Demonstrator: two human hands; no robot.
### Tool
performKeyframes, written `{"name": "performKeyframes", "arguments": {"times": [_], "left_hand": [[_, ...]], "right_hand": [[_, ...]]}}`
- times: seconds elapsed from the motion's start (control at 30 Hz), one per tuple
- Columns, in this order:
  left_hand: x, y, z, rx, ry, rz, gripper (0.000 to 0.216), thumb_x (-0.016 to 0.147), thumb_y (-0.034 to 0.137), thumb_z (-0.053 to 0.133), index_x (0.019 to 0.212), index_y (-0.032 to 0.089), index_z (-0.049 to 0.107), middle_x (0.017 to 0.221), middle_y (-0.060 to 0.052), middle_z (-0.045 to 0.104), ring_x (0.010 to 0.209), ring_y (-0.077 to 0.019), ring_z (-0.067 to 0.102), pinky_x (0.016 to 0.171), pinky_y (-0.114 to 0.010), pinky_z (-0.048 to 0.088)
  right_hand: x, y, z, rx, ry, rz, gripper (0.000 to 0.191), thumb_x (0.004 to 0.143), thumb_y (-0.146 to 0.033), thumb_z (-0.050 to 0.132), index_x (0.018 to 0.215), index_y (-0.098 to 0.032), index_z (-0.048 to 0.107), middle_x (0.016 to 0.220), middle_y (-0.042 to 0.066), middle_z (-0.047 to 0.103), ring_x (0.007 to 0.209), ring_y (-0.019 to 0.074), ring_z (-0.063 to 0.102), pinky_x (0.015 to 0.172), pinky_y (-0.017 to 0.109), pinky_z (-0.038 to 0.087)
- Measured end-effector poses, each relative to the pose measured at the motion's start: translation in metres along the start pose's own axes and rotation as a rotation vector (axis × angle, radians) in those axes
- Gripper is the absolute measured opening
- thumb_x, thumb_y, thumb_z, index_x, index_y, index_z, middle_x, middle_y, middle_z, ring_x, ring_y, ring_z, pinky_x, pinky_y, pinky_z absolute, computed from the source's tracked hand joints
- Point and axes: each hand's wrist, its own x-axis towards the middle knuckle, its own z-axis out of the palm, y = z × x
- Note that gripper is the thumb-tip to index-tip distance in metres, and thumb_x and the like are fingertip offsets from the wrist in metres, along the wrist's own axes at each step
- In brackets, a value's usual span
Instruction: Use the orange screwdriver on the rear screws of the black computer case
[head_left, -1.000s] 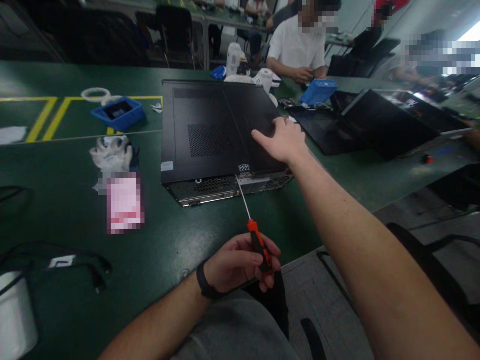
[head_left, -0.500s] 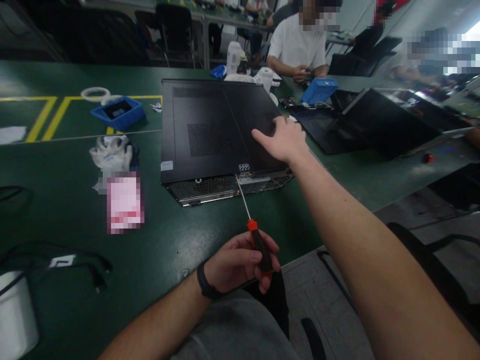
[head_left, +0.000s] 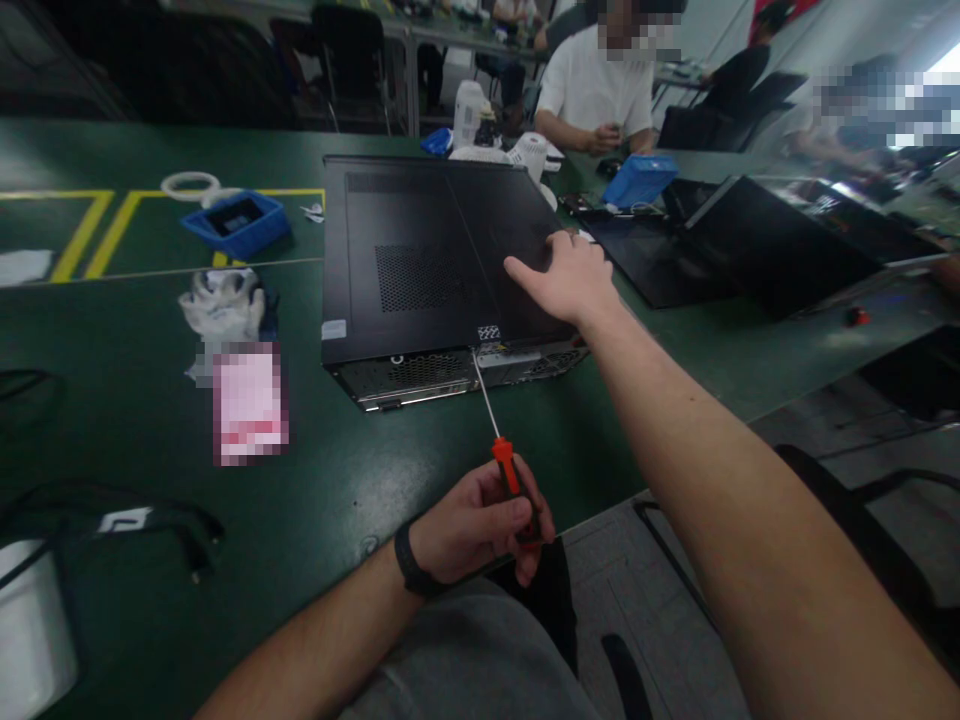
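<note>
A black computer case (head_left: 420,220) lies on its side on the green table, its metal back panel toward me. My left hand (head_left: 491,520), with a dark band at the wrist, is closed around the handle of a red and black screwdriver (head_left: 504,452). The screwdriver's tip meets the upper edge of the back panel near its middle; the screw itself is too small to make out. My right hand (head_left: 570,280) rests with fingers spread on the right part of the case's top face, holding nothing.
On the left are a blue bin (head_left: 244,228), grey-white work gloves (head_left: 223,305), a blurred pink packet (head_left: 250,405) and black cables (head_left: 161,525). Behind the case stand white items (head_left: 469,115). A person in a white shirt (head_left: 596,85) sits across, near another blue bin (head_left: 640,182).
My left fingers and thumb have rolled around the handle, turning the screwdriver slightly. The case and my right hand stay in place.
</note>
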Motion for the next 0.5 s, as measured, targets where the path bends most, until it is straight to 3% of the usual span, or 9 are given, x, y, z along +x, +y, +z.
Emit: {"name": "performKeyframes", "arguments": {"times": [0.27,0.5], "left_hand": [[-0.0016,0.0038,0.0034,-0.065,0.029,-0.062,0.031,0.084,0.029,0.083,0.108,0.012,0.073,0.093,-0.008,0.08,0.068,-0.0163,0.078,0.061,-0.024,0.064],[-0.0022,0.0021,0.0024,-0.032,0.014,-0.051,0.023,0.089,0.027,0.079,0.106,0.015,0.068,0.096,-0.006,0.079,0.067,-0.014,0.077,0.06,-0.022,0.063]], "right_hand": [[-0.0007,-0.0009,-0.0003,-0.012,-0.001,0.005,0.096,0.085,-0.088,0.042,0.144,-0.012,0.05,0.15,0.026,0.052,0.14,0.051,0.045,0.112,0.07,0.035],[0.0003,0.0008,0.0015,0.002,0.016,0.0,0.095,0.083,-0.089,0.044,0.143,-0.015,0.053,0.151,0.024,0.054,0.138,0.05,0.047,0.112,0.07,0.037]]}}
